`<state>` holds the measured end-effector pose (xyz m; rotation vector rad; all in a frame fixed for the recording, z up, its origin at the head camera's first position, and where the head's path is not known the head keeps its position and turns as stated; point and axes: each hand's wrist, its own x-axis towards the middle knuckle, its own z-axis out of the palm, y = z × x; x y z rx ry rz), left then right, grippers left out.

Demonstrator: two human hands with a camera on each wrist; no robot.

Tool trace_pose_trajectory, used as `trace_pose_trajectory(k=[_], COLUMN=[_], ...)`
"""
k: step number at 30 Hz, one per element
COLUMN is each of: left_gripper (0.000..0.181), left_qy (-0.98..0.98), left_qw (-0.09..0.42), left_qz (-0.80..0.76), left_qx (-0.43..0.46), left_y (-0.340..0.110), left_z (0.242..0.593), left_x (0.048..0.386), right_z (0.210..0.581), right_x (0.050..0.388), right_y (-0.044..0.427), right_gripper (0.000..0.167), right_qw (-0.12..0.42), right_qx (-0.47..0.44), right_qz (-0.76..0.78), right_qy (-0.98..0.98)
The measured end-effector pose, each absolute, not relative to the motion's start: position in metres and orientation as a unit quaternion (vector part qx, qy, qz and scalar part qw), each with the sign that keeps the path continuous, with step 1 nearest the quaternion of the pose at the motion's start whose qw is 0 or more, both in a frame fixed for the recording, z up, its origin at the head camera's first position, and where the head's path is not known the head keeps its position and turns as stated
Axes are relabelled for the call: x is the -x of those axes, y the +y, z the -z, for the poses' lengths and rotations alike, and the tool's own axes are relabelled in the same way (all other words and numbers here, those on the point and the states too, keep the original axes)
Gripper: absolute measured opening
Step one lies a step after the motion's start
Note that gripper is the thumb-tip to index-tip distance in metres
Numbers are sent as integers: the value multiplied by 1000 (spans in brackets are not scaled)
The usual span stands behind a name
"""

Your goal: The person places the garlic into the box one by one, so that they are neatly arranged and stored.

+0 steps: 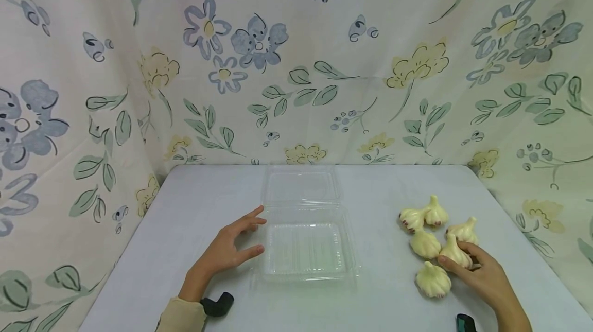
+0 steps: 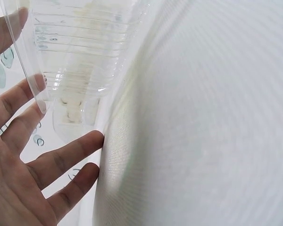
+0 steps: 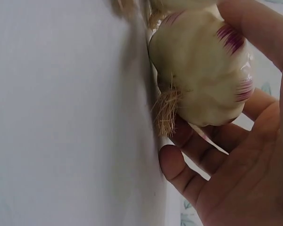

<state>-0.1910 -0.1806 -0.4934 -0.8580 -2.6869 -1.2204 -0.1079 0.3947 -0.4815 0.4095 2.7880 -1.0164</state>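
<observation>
A clear plastic clamshell container [image 1: 303,249] lies open on the table, its lid [image 1: 301,186] folded back toward the far edge. My left hand [image 1: 227,247] is at its left side with fingers spread; in the left wrist view some fingertips meet the clear rim [image 2: 26,61] and others rest on the table. On the right, my right hand [image 1: 492,276] holds a garlic bulb [image 1: 455,253] between thumb and fingers. The right wrist view shows this bulb's [image 3: 203,70] purple streaks and dry root tuft, close to the table surface. The container has no garlic inside.
Several other garlic bulbs cluster around the held one: a front bulb [image 1: 433,279], a middle bulb [image 1: 425,244], a rear bulb [image 1: 435,212]. White cloth covers the table [image 1: 384,291]. Floral curtains [image 1: 296,64] hang behind and at both sides.
</observation>
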Motion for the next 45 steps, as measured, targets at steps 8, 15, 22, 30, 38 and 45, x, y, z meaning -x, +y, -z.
trace_pose_trajectory(k=[8, 15, 22, 30, 38, 45], left_gripper=[57, 56, 55, 55, 57, 57], left_qy=[-874, -876, -876, -879, -879, -878], left_qw=[27, 26, 35, 40, 36, 38], left_qz=[401, 403, 397, 388, 387, 389], left_qx=[272, 266, 271, 275, 278, 278], left_y=[-181, -181, -181, -183, -183, -182], left_z=[495, 496, 494, 497, 494, 494], left_x=[191, 191, 188, 188, 190, 191], right_z=[481, 471, 463, 455, 441, 429], right_x=[115, 122, 129, 137, 143, 142], right_y=[384, 382, 379, 369, 359, 350], right_gripper=[90, 82, 80, 76, 75, 76], right_qw=[55, 39, 16, -7, -23, -19], right_qx=[-110, -92, -71, -66, -55, -50], right_qz=[337, 322, 320, 332, 331, 345], right_qy=[934, 941, 944, 941, 942, 937])
